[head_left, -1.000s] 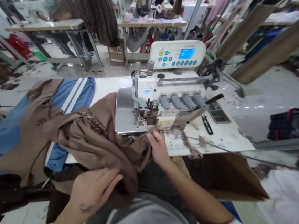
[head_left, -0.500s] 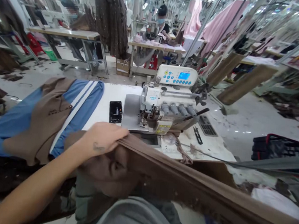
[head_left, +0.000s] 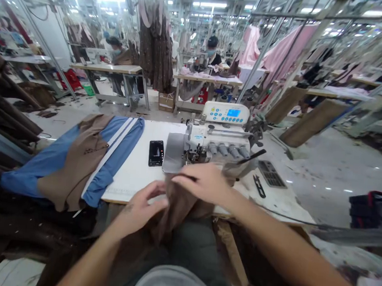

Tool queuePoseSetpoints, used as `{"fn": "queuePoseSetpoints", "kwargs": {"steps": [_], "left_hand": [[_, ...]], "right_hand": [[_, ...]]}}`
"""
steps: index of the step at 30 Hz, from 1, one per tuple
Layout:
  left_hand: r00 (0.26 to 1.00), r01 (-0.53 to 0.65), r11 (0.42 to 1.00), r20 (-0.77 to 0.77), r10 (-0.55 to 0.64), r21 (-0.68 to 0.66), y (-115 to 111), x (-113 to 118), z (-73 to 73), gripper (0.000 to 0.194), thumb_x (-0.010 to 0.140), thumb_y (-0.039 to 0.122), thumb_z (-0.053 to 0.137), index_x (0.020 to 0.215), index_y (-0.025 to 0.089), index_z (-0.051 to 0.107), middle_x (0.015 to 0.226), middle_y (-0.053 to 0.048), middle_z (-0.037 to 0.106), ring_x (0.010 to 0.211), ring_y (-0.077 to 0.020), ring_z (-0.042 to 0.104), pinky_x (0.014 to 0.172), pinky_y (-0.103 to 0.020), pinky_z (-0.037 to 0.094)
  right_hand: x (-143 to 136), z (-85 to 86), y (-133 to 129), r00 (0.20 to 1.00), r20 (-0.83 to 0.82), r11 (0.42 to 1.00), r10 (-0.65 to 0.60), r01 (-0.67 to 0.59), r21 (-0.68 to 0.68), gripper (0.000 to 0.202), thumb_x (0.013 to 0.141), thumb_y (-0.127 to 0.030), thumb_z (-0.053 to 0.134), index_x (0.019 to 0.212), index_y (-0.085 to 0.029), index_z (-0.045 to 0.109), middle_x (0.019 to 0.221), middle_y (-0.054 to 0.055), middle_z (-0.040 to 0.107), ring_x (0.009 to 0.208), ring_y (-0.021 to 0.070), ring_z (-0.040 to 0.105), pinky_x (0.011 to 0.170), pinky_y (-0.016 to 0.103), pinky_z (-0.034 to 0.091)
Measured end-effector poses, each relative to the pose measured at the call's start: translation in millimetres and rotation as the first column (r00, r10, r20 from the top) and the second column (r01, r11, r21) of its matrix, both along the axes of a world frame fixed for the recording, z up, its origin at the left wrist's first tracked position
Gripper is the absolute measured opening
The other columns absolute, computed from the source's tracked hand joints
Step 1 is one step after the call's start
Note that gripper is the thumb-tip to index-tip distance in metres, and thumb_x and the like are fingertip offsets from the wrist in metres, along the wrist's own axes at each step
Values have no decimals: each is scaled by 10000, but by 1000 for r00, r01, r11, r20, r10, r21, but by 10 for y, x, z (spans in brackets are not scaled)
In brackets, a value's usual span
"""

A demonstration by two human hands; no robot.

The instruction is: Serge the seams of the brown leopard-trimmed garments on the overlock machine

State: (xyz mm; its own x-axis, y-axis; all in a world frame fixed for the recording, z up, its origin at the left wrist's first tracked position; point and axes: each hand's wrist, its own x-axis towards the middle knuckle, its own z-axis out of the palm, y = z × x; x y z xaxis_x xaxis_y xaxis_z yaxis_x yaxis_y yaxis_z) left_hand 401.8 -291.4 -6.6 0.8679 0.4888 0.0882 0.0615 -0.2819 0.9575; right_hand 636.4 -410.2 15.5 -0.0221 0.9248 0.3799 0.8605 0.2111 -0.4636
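A piece of brown fabric hangs over the table's front edge below the overlock sewing machine. My right hand grips its upper edge with thumb and fingers, just in front of the metal plate and the needle area. At the fabric's left side, my left hand is curled with thumb and forefinger at the cloth; its other fingers are partly hidden. Some of the fabric drops toward my lap. Both hands are slightly blurred.
A phone lies left of the machine, beside blue and brown garment pieces. Black thread snips rest on the right of the white table. Co-workers sit at machines further back, and a dark crate stands at right.
My right hand has come into view and now grips the fabric by the machine. The cloth, earlier stretched out to the right, is gathered between both hands. My view has tilted up.
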Motion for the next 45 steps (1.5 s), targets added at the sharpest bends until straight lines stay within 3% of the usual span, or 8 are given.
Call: {"fn": "queuePoseSetpoints", "kwargs": {"steps": [5, 12, 17, 22, 25, 32, 39, 45], "left_hand": [[918, -357, 903, 90, 387, -239, 283, 179, -118, 357, 961, 563, 640, 953, 206, 631, 612, 64, 517, 406, -56, 333, 401, -181, 221], [995, 2, 950, -92, -33, -313, -119, 418, -478, 367, 942, 546, 668, 1004, 186, 710, 912, -45, 736, 865, -198, 664, 761, -283, 511], [889, -451, 872, 10, 458, 192, 251, 502, -324, 296, 985, 480, 621, 1005, 234, 785, 1009, -29, 784, 989, -231, 709, 900, -328, 545], [901, -427, 515, 303, 309, 744, 448, 631, -207, 448, 1001, 229, 588, 1444, 290, 618, 1434, -51, 673, 1362, -243, 600, 1192, -424, 436], [992, -118, 571, 69, 106, 813, 238, 834, -356, 586, 1015, 234, 569, 1585, 278, 440, 1569, -49, 556, 1529, -242, 418, 1281, -480, 335], [952, -307, 889, 95, 292, 339, 439, 1010, -402, 134, 1016, 340, 601, 1102, 275, 682, 1548, -39, 574, 1534, -274, 409, 1256, -540, 357], [962, -145, 816, 273, -17, 560, 322, 906, -149, 120, 1030, 167, 478, 1030, 242, 571, 951, -42, 715, 1037, -213, 663, 1033, -429, 497], [980, -180, 814, 175, 98, 552, 257, 1176, -197, 40, 1003, 245, 644, 988, 254, 680, 981, -6, 771, 945, -182, 694, 890, -328, 513]], "right_hand": [[-160, -588, -134, 842, -366, 804, 396, -511, -305, 464, 952, -470, 746, 618, -178, 610, 538, -75, 466, 500, 78, 454, 505, 197, 281], [107, -668, -239, 846, -530, 966, -61, -84, -246, 490, 969, -491, 684, 617, -171, 568, 586, -56, 420, 582, 109, 387, 526, 222, 267], [153, -779, -316, 774, -595, 812, 219, -483, -330, 418, 905, -498, 768, 648, -178, 685, 547, -55, 498, 507, 105, 444, 484, 211, 312], [61, -1016, -126, 599, -779, 982, -185, 129, -134, 407, 928, -551, 695, 830, -163, 768, 735, 28, 705, 638, 177, 587, 605, 272, 477], [-41, -1239, -7, 524, -801, 932, -290, 346, -112, 414, 938, -533, 673, 777, -158, 743, 691, 32, 677, 611, 177, 561, 587, 280, 477], [-7, -1339, -155, 675, -690, 935, -263, 355, -9, 320, 969, -364, 678, 696, -197, 670, 670, 6, 609, 626, 168, 585, 570, 248, 475], [-210, -1184, -252, 753, -621, 955, -216, 295, 26, 359, 890, -298, 801, 1227, -231, 694, 1023, 67, 762, 832, 221, 729, 739, 291, 594], [-349, -1279, -156, 682, -671, 941, -293, 330, -76, 358, 1048, -401, 568, 795, -189, 706, 924, 89, 702, 863, 236, 679, 762, 309, 544]]}}
